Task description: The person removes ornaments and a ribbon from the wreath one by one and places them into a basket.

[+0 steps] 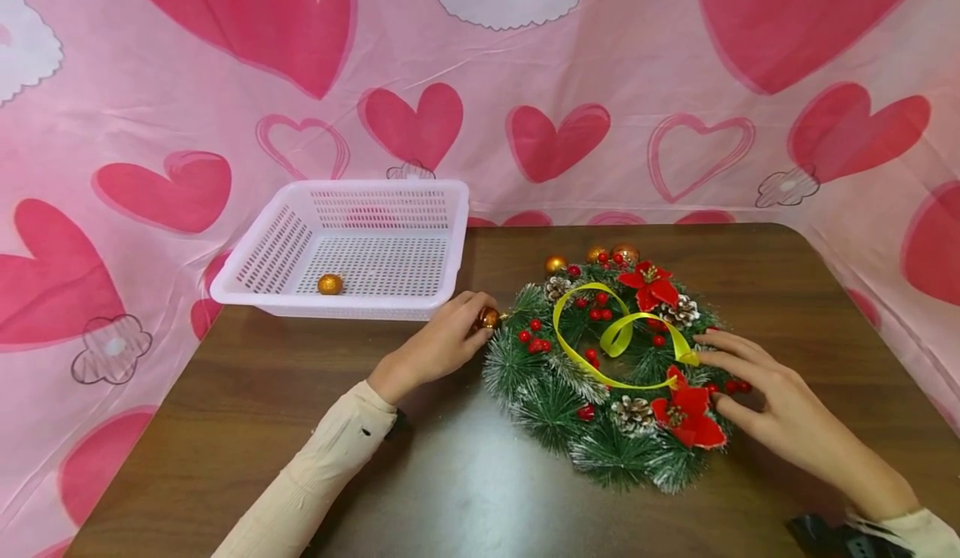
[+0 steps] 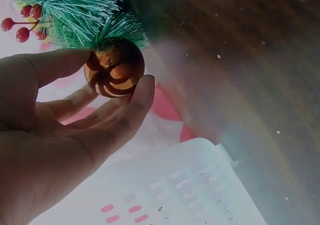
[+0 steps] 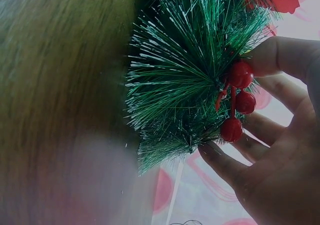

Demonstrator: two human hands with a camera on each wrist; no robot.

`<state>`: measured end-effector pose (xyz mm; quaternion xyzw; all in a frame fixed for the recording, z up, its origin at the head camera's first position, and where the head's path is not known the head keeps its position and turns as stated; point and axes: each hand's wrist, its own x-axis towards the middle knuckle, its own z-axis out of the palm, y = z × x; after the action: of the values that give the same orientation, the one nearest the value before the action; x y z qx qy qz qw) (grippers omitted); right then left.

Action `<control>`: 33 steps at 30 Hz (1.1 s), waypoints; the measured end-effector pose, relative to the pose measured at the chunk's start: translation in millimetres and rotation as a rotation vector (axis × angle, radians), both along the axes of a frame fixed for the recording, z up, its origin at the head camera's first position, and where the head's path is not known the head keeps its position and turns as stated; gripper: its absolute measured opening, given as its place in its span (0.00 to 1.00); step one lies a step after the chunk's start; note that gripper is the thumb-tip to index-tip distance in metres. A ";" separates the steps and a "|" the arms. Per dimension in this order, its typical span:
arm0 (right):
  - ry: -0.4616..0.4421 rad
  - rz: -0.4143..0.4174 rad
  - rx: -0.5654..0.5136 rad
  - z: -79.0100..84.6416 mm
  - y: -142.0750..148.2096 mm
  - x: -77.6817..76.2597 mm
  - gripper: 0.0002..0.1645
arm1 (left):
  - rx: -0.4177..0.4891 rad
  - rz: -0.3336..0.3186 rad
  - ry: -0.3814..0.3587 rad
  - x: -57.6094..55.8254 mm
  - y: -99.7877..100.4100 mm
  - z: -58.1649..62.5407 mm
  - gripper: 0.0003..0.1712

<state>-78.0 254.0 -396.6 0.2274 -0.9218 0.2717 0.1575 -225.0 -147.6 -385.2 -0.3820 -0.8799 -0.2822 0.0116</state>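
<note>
Two hands flank a decorated wreath [image 1: 551,408] lying on the table [image 1: 810,291]. The left hand [image 1: 442,329] has its fingers clamped on a copper bauble [image 1: 489,318] at the wreath's left edge, near a white basket [image 1: 337,301] containing a gold ball [image 1: 330,284]. The right hand's [image 1: 787,404] fingers are apart at the opposite edge, probably touching the greenery.

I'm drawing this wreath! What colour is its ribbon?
The ribbon is bright yellow, clearest in the head view.
</note>
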 end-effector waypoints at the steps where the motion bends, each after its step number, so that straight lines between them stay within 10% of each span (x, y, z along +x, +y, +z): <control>1: -0.002 -0.002 0.002 -0.1 0.3 0.1 0.41 | -0.003 0.001 -0.001 0.2 0.3 0.3 0.16; 33: -0.014 -0.010 0.007 -0.3 0.4 0.8 0.40 | 0.038 -0.012 0.003 4.1 0.0 15.9 0.18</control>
<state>-77.2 254.4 -396.9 0.2216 -0.9249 0.2693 0.1514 -220.8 -147.6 -369.3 -0.3873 -0.8721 -0.2984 0.0183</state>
